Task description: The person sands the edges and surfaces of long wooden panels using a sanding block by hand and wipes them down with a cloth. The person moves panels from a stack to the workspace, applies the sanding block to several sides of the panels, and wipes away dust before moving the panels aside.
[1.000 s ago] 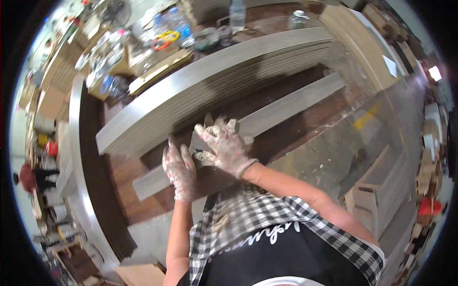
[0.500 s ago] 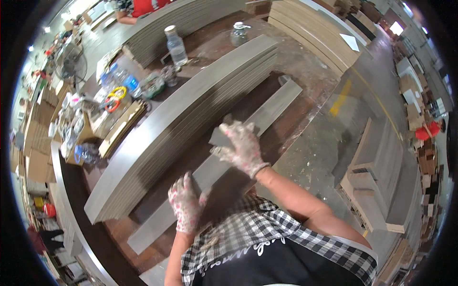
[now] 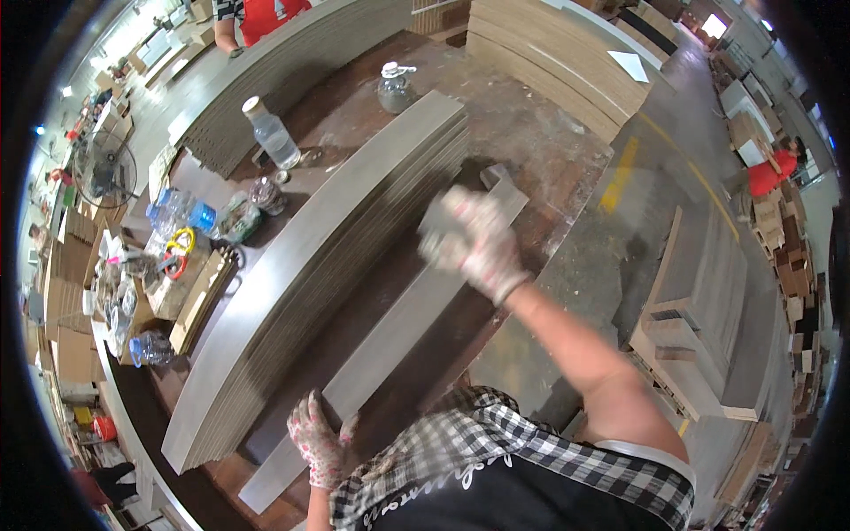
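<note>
A long, narrow grey board (image 3: 390,333) lies slantwise on the dark brown table in front of me. My left hand (image 3: 319,442), in a white knit glove with pink spots, rests on the board's near part, fingers stretched and thumb apart. Toward the far end, my right hand (image 3: 487,243), gloved the same way, is closed on a flat grey cloth-like piece (image 3: 440,226) over the board. Motion blurs this piece, so its exact kind is unclear. Just beyond the board stands a stack of curved grey panels (image 3: 328,239).
Behind the stack are a clear bottle (image 3: 274,137), a glass jar (image 3: 396,91), plastic bottles (image 3: 190,211) and scissors (image 3: 180,250). More panels (image 3: 549,62) are piled at the far right. A pallet of boards (image 3: 695,310) sits on the floor. A person in red (image 3: 266,18) stands across the table.
My right hand has moved right along the board with the grey piece. My left hand has shifted toward the board's near end. The whole view has also shifted slightly.
</note>
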Demonstrator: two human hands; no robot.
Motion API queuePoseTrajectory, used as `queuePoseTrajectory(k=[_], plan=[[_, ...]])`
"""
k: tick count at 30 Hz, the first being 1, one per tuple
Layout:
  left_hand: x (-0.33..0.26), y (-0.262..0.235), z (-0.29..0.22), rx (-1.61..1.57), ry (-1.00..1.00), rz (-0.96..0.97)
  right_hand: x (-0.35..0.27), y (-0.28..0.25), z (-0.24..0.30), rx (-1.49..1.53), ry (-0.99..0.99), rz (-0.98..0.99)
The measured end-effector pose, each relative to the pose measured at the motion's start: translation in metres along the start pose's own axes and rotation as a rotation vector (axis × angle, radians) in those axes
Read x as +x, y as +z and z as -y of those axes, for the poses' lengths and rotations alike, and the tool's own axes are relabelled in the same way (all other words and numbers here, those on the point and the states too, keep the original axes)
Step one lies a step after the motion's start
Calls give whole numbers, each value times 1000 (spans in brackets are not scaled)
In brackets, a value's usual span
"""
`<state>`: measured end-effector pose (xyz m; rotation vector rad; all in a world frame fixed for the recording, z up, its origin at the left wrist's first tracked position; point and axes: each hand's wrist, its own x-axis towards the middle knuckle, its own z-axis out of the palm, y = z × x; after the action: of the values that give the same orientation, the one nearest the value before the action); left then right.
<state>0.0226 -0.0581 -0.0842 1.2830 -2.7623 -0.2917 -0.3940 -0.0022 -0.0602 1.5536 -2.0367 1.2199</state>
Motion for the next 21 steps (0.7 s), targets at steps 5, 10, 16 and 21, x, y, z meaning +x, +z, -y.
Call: queuePoseTrajectory(k=[5, 10, 16, 21], plan=[[-6, 4, 6, 15, -43, 36, 8, -7, -73, 924, 840, -84], [-3, 5, 12, 12, 3, 10, 25, -54, -177, -200, 514, -227], [3, -1, 21, 18, 49, 97, -23, -74, -150, -152, 419, -360], [2, 0, 21, 18, 39, 59, -50, -100, -158, 195, 694, -336]])
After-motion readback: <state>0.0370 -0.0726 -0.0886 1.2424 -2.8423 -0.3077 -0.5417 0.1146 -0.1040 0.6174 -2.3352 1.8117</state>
